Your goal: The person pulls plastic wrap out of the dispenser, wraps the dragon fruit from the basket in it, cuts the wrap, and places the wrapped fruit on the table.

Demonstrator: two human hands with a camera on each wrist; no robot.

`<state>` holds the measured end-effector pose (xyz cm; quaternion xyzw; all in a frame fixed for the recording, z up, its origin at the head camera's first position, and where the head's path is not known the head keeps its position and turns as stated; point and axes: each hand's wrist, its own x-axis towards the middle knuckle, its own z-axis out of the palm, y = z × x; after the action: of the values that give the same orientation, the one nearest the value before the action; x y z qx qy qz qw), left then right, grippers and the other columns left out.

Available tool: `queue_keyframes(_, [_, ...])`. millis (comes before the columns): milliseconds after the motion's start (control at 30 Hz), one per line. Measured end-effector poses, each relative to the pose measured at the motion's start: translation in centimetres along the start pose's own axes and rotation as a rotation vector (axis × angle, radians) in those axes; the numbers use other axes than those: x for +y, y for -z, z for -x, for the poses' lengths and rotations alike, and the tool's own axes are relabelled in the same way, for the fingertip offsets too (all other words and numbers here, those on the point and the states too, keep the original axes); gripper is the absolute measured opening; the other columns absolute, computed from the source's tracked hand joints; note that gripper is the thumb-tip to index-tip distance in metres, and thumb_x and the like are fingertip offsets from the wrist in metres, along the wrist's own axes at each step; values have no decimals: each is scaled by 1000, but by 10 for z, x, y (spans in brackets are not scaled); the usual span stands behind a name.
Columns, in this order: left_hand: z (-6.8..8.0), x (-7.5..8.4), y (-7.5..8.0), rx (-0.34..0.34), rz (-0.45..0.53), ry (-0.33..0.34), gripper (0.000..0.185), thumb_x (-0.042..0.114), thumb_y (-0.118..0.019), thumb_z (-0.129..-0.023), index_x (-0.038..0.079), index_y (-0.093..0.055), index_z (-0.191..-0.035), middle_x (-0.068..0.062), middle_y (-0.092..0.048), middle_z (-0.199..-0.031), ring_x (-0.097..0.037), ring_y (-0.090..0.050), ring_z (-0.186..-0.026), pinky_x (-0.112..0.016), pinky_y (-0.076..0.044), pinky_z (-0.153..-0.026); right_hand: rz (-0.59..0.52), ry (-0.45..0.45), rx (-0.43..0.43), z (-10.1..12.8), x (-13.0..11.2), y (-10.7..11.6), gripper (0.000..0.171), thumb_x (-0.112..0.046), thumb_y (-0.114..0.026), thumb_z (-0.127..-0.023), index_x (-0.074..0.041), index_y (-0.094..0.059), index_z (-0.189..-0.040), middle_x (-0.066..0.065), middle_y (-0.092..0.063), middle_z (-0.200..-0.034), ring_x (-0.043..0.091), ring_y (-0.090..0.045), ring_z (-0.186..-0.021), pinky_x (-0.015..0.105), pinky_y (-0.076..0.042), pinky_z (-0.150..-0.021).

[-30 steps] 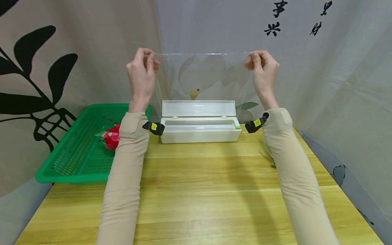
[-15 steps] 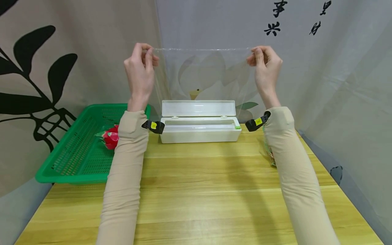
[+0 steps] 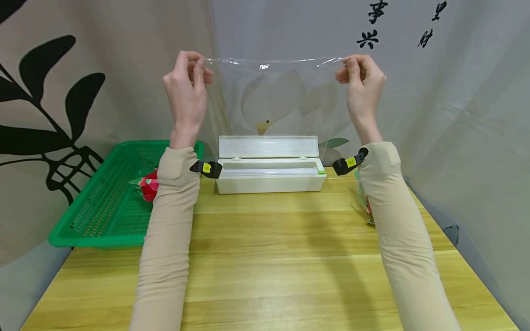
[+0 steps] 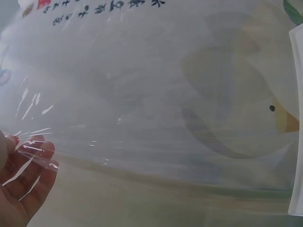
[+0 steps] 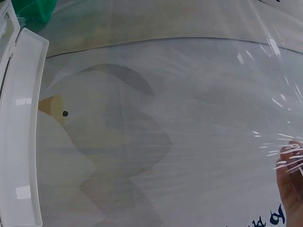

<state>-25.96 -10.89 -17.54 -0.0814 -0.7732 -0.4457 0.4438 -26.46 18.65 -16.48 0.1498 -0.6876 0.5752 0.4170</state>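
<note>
A clear sheet of plastic wrap [image 3: 285, 87] is stretched between my two raised hands, its top edge catching the light. My left hand [image 3: 188, 92] pinches the upper left corner between thumb and fingers; the left wrist view shows the film creased at those fingertips [image 4: 45, 153]. At the upper right corner my right hand [image 3: 363, 89] pinches the film in the same way, with creases fanning out in the right wrist view. Below the sheet, a white wrap dispenser box [image 3: 271, 184] stands on the table with its lid [image 3: 268, 146] raised and a roll [image 3: 271, 172] inside.
Left of the box, a green plastic basket [image 3: 103, 241] holds a red dragon fruit [image 3: 149, 187], partly behind my left sleeve. A clear-wrapped item [image 3: 366, 207] lies beside my right forearm on the wooden table [image 3: 265, 266]. A printed curtain [image 3: 285, 27] hangs behind.
Both hands have risen and spread slightly apart, lifting the film's top edge higher above the box. Basket and box have stayed in place.
</note>
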Motion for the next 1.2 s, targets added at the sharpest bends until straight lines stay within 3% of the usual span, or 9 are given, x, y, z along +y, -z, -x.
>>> queue_keyframes(400, [-4,9,3,20,2,5,29,28,-46,-99,6,-61,-110,-10,-73,-94,-15,-66,-80,-12,-50,-73,-61,21,18,-4,-11,1,15,-12,-54,-94,-6,-67,-88,-8,-62,-67,7,-60,-64,17,-52,-71])
queue_keyframes(800, [-6,18,9,46,20,-12,28,27,-47,-99,5,-62,-108,-12,-73,-92,-5,-61,-71,-10,-48,-68,-121,38,43,-7,-20,3,16,-10,-54,-94,-4,-67,-87,-6,-63,-66,8,-60,-62,17,-53,-69])
queue_keyframes(967, [-4,22,14,63,23,-80,30,27,-47,-99,1,-62,-107,-13,-73,-90,-4,-61,-69,-9,-48,-67,-112,52,50,-7,-23,5,15,-12,-55,-94,-5,-67,-88,-7,-63,-67,8,-60,-63,17,-52,-70])
queue_keyframes(1200, [-1,26,19,60,22,-72,28,28,-48,-98,6,-63,-106,-11,-73,-91,-7,-63,-73,-9,-49,-70,-118,63,53,-4,-28,9,16,-12,-55,-93,-4,-68,-88,-7,-64,-68,7,-61,-63,17,-53,-70])
